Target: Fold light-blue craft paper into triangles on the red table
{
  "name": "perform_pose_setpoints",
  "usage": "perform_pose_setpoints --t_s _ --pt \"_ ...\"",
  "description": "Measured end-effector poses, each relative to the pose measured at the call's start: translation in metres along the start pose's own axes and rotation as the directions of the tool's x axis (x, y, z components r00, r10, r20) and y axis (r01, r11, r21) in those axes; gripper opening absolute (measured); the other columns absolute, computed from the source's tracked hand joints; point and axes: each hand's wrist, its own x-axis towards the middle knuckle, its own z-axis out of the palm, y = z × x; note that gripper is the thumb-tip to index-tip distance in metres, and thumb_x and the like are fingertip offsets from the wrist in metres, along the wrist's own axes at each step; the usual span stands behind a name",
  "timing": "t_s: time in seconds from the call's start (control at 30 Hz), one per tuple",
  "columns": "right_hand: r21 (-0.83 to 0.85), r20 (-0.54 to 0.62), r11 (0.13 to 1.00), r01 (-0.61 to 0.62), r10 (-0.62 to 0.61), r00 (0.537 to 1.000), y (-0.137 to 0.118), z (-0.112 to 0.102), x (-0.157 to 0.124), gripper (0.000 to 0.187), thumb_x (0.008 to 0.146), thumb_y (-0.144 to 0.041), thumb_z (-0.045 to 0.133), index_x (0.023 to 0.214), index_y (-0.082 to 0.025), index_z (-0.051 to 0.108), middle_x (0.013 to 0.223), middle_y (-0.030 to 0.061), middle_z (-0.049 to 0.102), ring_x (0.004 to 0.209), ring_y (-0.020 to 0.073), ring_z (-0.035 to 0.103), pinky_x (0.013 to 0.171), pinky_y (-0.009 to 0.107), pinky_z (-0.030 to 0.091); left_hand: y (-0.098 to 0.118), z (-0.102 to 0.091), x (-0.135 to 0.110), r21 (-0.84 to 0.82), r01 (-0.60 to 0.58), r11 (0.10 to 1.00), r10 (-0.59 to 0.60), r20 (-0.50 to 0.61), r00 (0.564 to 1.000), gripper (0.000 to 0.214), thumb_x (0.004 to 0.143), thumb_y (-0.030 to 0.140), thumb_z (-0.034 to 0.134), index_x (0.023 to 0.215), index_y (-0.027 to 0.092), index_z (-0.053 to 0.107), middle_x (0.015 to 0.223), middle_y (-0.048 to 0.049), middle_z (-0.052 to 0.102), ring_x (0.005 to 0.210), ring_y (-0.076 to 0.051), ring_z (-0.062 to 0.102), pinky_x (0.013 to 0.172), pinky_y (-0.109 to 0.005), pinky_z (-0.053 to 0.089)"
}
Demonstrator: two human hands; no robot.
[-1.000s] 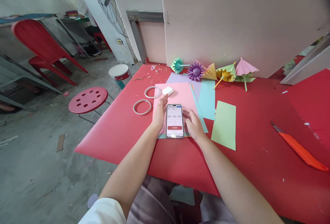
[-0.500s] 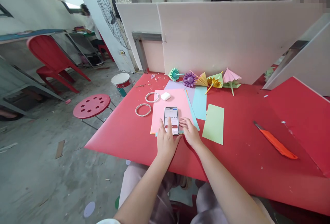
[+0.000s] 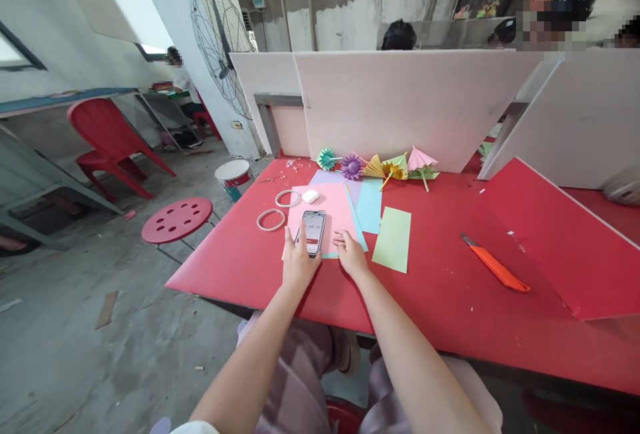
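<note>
One dark-rimmed rectangular phone could be sliding if bumped.
Left hand is lying spread over it; right hand (half-curled, seemingly empty) is resting beside it.

bright, diffuse | window glowing, left | sheen on red table | edges stretched, wide-angle

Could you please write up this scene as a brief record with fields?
Left hand: fingers spread over the lower part of the phone
Right hand: beside the phone, fingers over the pink paper
Beyond the phone: small white case, on the pink paper
Right of the papers: orange cutter
Back of table: folded-paper pieces in a row before a white panel
Surface: red table
</note>
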Motion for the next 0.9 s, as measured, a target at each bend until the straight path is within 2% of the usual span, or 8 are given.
perform_pose_setpoints --t_s 0.13,0.27,0.47,0.53,0.67,0.73,0.8,0.9 --pt "0.022 -0.016 1.000 -0.005 0.005 1.000 -0.001 0.002 0.000 0.040 0.073 -0.009 0.041 0.106 -0.029 0.053 0.099 0.0004 0.064 0.094 0.0147 0.060 0.084 0.034 0.045 -0.011 -0.002 0.016 -0.004 0.039 0.999 -0.039 0.025 0.999 0.091 0.069 0.027 0.064 0.143 0.023 0.009 0.146 -0.0216 0.012 0.119 -0.036 0.044 0.078 -0.040 0.049" --pt "0.100 -0.053 0.995 -0.018 0.023 0.998 -0.001 0.002 0.001 0.039 0.071 -0.011 0.044 0.104 -0.028 0.055 0.096 0.0005 0.064 0.090 0.0147 0.062 0.083 0.034 0.046 -0.020 -0.001 0.025 -0.005 0.048 0.999 -0.048 0.015 0.999 0.087 0.070 0.029 0.063 0.142 0.024 0.014 0.145 -0.0208 0.013 0.117 -0.035 0.046 0.082 -0.042 0.047" --pt "0.294 -0.261 0.955 -0.050 0.130 0.957 0.004 -0.024 0.001 0.033 0.074 -0.027 0.044 0.106 -0.023 0.053 0.109 0.0065 0.060 0.106 0.0186 0.055 0.089 0.039 0.044 -0.031 0.006 0.026 -0.025 0.035 0.999 -0.036 -0.036 0.999 0.088 0.070 0.029 0.062 0.142 0.021 0.013 0.146 -0.0216 0.011 0.123 -0.036 0.039 0.085 -0.043 0.045" --pt "0.441 -0.299 0.896 -0.049 0.198 0.933 0.005 -0.038 -0.001 0.033 0.074 -0.028 0.048 0.105 -0.024 0.054 0.111 0.0057 0.059 0.110 0.0191 0.052 0.090 0.039 0.044 -0.033 0.007 0.024 -0.008 0.021 1.000 -0.021 -0.040 0.999 0.084 0.072 0.029 0.060 0.142 0.018 0.015 0.145 -0.0229 0.011 0.124 -0.036 0.036 0.087 -0.044 0.044" --pt "0.647 -0.187 0.752 -0.127 0.319 0.929 0.001 -0.056 -0.003 0.028 0.072 -0.033 0.055 0.099 -0.027 0.058 0.105 0.0042 0.061 0.110 0.0214 0.052 0.086 0.041 0.048 -0.020 0.004 0.020 0.053 -0.117 0.992 0.120 -0.058 0.991 0.070 0.076 0.032 0.057 0.138 0.016 0.028 0.146 -0.0208 0.013 0.131 -0.036 0.024 0.099 -0.050 0.030" --pt "0.670 -0.150 0.727 -0.148 0.328 0.933 0.000 -0.057 -0.002 0.028 0.072 -0.034 0.056 0.099 -0.027 0.058 0.102 0.0038 0.063 0.109 0.0212 0.053 0.085 0.041 0.049 -0.005 0.005 0.019 0.016 -0.225 0.974 0.225 -0.012 0.974 0.069 0.077 0.038 0.057 0.137 0.019 0.030 0.146 -0.0172 0.018 0.134 -0.032 0.017 0.103 -0.049 0.026" --pt "0.689 -0.136 0.709 -0.152 0.332 0.934 0.000 -0.056 0.000 0.027 0.072 -0.034 0.056 0.098 -0.026 0.058 0.100 0.0037 0.063 0.106 0.0209 0.054 0.083 0.041 0.050 0.013 0.011 0.020 -0.068 -0.327 0.943 0.333 0.109 0.937 0.068 0.077 0.044 0.056 0.135 0.019 0.032 0.144 -0.0161 0.026 0.134 -0.031 0.018 0.103 -0.047 0.028" --pt "0.720 -0.108 0.677 -0.151 0.324 0.940 0.001 -0.052 0.003 0.026 0.072 -0.034 0.056 0.096 -0.025 0.058 0.098 0.0040 0.064 0.103 0.0211 0.056 0.082 0.041 0.051 0.034 0.025 0.024 -0.201 -0.363 0.910 0.410 0.309 0.858 0.069 0.074 0.046 0.059 0.132 0.016 0.037 0.139 -0.0172 0.036 0.132 -0.031 0.024 0.102 -0.044 0.030"
